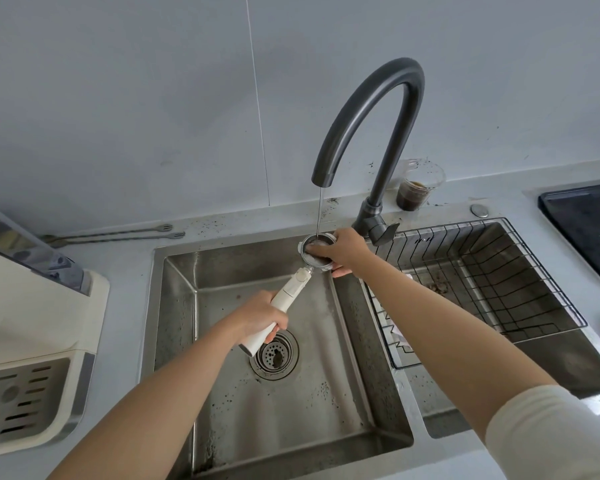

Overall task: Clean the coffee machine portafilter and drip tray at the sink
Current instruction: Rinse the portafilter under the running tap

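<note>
**Sink station: portafilter under the running tap**

Grey countertop (125, 271) surrounds a double stainless sink (174, 306), backed by a plain grey wall. A dark gooseneck faucet (378, 116) delivers a thin water stream (320, 213) over the left basin.

1. You hold the portafilter (291, 289) above the left basin. Its metal head sits directly under the stream, and its white handle slopes down toward you.
2. Your left hand (264, 317) is wrapped round the white handle, above the drain strainer (274, 355).
3. Your right hand (343, 251) grips the metal head, fingers laid over the rim into the basket and thumb below.
4. The drip tray (21, 400) remains seated in the coffee machine (32, 306) on the counter to your left.
5. A black wire rack (482, 271) hangs in the right basin. A clear plastic cup (416, 188) of dark liquid stands behind the faucet base. Two long stirrers (118, 233) lie on the counter behind the left basin. Dark coffee specks mark the basin floor and the rear counter.
</note>
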{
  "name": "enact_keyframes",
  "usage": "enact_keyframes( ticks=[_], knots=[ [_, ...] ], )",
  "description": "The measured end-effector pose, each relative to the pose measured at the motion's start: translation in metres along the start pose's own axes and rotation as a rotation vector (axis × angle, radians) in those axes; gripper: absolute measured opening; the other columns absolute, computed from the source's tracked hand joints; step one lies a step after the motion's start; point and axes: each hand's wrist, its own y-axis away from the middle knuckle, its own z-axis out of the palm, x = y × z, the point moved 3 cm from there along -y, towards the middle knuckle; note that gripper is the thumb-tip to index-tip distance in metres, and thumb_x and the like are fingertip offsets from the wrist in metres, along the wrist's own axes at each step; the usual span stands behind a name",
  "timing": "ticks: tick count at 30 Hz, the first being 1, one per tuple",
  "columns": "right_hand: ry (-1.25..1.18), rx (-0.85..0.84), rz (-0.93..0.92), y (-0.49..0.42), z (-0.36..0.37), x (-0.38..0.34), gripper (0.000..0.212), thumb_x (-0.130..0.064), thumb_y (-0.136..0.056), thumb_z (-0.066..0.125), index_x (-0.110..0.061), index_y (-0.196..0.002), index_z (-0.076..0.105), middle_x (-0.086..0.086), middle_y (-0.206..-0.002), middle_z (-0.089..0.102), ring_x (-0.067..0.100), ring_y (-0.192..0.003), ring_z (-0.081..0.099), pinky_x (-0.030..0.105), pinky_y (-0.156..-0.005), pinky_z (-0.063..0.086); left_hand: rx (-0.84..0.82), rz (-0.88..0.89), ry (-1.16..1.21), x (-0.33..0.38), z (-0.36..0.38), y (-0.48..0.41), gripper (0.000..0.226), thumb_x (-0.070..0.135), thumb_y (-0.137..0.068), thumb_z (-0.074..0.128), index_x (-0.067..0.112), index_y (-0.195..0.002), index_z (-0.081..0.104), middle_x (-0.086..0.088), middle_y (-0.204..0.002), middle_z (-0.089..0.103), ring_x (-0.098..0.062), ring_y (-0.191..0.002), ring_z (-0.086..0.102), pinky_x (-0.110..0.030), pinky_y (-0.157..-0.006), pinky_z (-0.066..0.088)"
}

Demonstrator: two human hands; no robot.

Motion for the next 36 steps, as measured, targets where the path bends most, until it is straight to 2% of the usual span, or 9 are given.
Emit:
enact_keyframes(
  ticks=[4,12,18,22,24,28,31,33,36],
  knots=[
    [-0.123,-0.097,0.088,0.003,0.005,0.002,0.045,-0.023,-0.079,0.072,-0.003,-0.115,0.053,0.01,-0.097,0.06,0.014,-0.063,0.055,0.032,-0.067,0.056,0.025,0.003,0.028,-0.001,0.004,-0.001,0.021,-0.006,-0.074,0.056,0.01,-0.069,0.043,-0.004,-0.049,0.047,-0.011,-0.033,0.039,-0.018,-0.042,0.04],
    [-0.241,-0.186,0.124,0.006,0.004,-0.008,0.041,-0.002,-0.08,0.068,-0.004,-0.117,0.05,0.011,-0.096,0.062,0.018,-0.071,0.061,0.029,-0.065,0.056,0.081,0.034,0.05,-0.001,0.002,-0.004,0.021,-0.005,-0.075,0.057,0.01,-0.07,0.042,0.0,-0.044,0.046,-0.009,-0.031,0.04,-0.019,-0.045,0.039],
    [-0.199,-0.148,0.074,0.002,0.003,-0.011,0.036,-0.002,-0.084,0.063,0.001,-0.118,0.051,0.015,-0.097,0.058,0.017,-0.061,0.057,0.031,-0.065,0.056,0.086,0.039,0.031,0.001,-0.001,-0.002,0.021,-0.003,-0.076,0.057,0.013,-0.073,0.043,-0.004,-0.052,0.047,-0.008,-0.032,0.041,-0.018,-0.043,0.039],
    [-0.101,-0.052,0.016,-0.002,0.007,-0.012,0.013,-0.013,-0.093,0.054,-0.003,-0.1,0.056,0.006,-0.072,0.056,0.017,-0.056,0.057,0.027,-0.055,0.056,0.091,0.048,0.035,0.0,-0.001,0.0,0.022,-0.004,-0.077,0.056,0.015,-0.072,0.044,-0.003,-0.052,0.047,-0.008,-0.031,0.041,-0.018,-0.043,0.04],
    [-0.079,-0.002,0.0,-0.002,0.008,-0.013,0.014,-0.017,-0.096,0.048,-0.005,-0.094,0.055,0.002,-0.068,0.052,0.018,-0.055,0.057,0.026,-0.05,0.055,0.099,0.049,0.033,-0.001,-0.001,0.0,0.022,-0.003,-0.076,0.057,0.015,-0.073,0.045,-0.003,-0.053,0.047,-0.008,-0.033,0.042,-0.021,-0.047,0.041],
    [-0.042,0.046,-0.035,-0.002,0.011,-0.015,0.031,-0.028,-0.092,0.056,-0.007,-0.07,0.047,0.007,-0.069,0.054,0.029,-0.064,0.062,0.039,-0.068,0.057,0.115,0.052,0.019,-0.003,-0.002,-0.002,0.021,-0.002,-0.075,0.058,0.014,-0.073,0.045,-0.003,-0.054,0.047,-0.009,-0.033,0.042,-0.024,-0.049,0.041],
    [-0.077,-0.004,-0.041,0.0,0.013,-0.018,0.038,-0.03,-0.08,0.071,0.003,-0.094,0.057,0.016,-0.088,0.065,0.027,-0.073,0.068,0.038,-0.068,0.06,0.118,0.052,0.008,-0.005,-0.004,-0.002,0.023,-0.003,-0.075,0.057,0.016,-0.072,0.044,-0.003,-0.055,0.047,-0.01,-0.035,0.042,-0.024,-0.05,0.041],
    [-0.037,-0.032,-0.037,0.001,0.013,-0.018,0.05,-0.024,-0.072,0.078,0.006,-0.107,0.058,0.02,-0.102,0.067,0.032,-0.088,0.069,0.045,-0.078,0.058,0.117,0.048,0.0,-0.006,-0.005,-0.001,0.023,-0.002,-0.075,0.057,0.016,-0.072,0.044,-0.003,-0.055,0.047,-0.01,-0.035,0.042,-0.025,-0.05,0.041],
    [-0.058,-0.081,-0.054,0.001,0.01,-0.015,0.033,-0.008,-0.075,0.074,0.004,-0.102,0.059,0.015,-0.091,0.067,0.028,-0.075,0.068,0.038,-0.072,0.06,0.121,0.043,-0.015,-0.006,-0.007,-0.003,0.021,-0.001,-0.075,0.058,0.016,-0.074,0.045,-0.003,-0.056,0.048,-0.01,-0.036,0.043,-0.023,-0.05,0.042]
  ],
)
